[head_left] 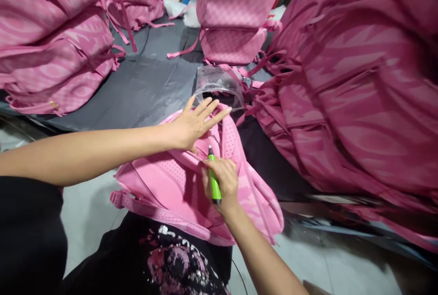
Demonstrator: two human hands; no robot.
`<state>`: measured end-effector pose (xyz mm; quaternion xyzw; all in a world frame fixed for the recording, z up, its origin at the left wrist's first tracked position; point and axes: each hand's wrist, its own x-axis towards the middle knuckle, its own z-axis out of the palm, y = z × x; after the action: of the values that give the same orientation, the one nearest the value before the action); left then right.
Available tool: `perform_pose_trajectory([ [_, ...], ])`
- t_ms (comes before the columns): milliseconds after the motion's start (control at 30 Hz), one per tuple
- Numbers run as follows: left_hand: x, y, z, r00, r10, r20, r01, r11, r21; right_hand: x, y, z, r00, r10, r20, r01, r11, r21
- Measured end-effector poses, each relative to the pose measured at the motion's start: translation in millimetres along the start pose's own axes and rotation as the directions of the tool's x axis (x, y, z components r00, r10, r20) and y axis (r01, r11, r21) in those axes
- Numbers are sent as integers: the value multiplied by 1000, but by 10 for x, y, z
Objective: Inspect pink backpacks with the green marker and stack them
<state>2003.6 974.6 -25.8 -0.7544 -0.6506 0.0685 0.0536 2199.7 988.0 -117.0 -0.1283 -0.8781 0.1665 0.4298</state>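
Observation:
A pink backpack (160,181) lies across my lap and the near edge of the table, its padded, dotted side facing up. My left hand (193,126) rests on its top part with the fingers spread, holding nothing. Below it, my right hand (224,178) is wrapped round a bright green pen-like tool (214,183) with a black end. The tool's dark, pale-ended tip points up and away from me, close to the pack's surface; whether it touches the fabric I cannot tell.
Pink backpacks are piled on the left (54,58) and right (356,103). Another pink backpack (239,3) stands at the back. A clear plastic container (219,78) sits beyond my left hand on the dark-covered table (147,85).

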Motion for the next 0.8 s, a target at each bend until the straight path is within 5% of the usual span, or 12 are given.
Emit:
perform_pose_trajectory([
  [167, 54, 103, 53, 995, -100, 8, 100, 995, 4, 101, 35, -137, 993, -56, 104, 56, 998, 4],
  [333, 2, 121, 2, 995, -100, 1, 100, 994, 36, 407, 302, -245, 973, 189, 130, -105, 869, -483],
  [433, 33, 109, 45, 994, -105, -15, 106, 994, 31, 570, 334, -70, 900, 365, 237, -178, 806, -565],
  [600, 138, 91, 196, 990, -141, 7, 140, 989, 52, 691, 270, 370, 838, 475, 270, -207, 733, -648],
  [800, 159, 92, 208, 992, -116, 45, 115, 993, 37, 602, 305, 315, 835, 475, 278, -213, 745, -632],
])
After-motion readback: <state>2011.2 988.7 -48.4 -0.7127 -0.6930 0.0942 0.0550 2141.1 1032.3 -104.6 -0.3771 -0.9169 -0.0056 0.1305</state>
